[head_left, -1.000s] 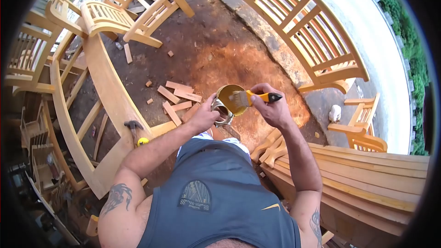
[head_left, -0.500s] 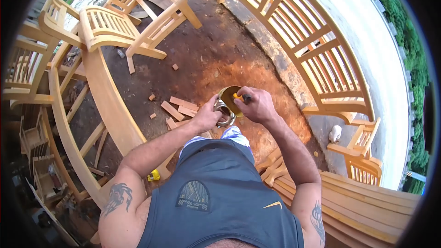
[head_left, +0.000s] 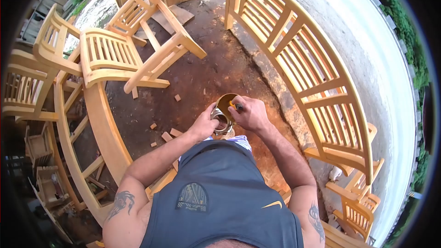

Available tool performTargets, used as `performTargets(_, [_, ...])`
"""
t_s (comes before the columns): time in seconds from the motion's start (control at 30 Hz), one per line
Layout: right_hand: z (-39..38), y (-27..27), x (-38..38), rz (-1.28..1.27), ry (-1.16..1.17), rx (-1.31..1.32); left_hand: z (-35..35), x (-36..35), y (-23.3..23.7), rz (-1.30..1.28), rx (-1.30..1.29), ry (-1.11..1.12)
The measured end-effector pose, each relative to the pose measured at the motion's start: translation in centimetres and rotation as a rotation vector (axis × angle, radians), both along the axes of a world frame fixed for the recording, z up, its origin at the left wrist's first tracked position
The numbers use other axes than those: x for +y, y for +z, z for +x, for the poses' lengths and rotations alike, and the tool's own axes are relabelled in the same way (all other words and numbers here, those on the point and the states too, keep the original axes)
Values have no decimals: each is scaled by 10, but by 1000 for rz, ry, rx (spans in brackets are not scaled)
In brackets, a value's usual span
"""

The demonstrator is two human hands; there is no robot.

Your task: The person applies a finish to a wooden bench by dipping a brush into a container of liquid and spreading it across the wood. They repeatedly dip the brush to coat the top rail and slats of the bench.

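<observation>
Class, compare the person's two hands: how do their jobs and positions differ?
The left hand steadies a metal container; the right hand holds an orange-and-black handle.
The left hand sits at the container's outer side; the right hand is by its yellowish inside.
Both are bare, fingers curled.

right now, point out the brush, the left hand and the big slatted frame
Brush (head_left: 239, 107): head view, black end of its handle.
Left hand (head_left: 202, 125): head view, back of the hand.
Big slatted frame (head_left: 320, 87): head view, a rail between slats.
</observation>
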State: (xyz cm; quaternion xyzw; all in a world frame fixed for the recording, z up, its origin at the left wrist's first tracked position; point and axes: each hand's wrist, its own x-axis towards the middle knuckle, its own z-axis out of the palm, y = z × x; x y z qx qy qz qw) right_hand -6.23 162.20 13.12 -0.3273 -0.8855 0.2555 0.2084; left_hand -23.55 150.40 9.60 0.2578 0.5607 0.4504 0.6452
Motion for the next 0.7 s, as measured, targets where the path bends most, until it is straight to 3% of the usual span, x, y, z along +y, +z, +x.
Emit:
performTargets(0.3, [-33,9,117,-137,-45,-34,-42,121,12,-10,50,-61])
performTargets(0.53, [-86,2,212,-79,-237,11,-114,242,1,-17,-1,-231])
performTargets(0.7, [-131,26,260,-308,-430,176,-174,316,1,19,45,-344])
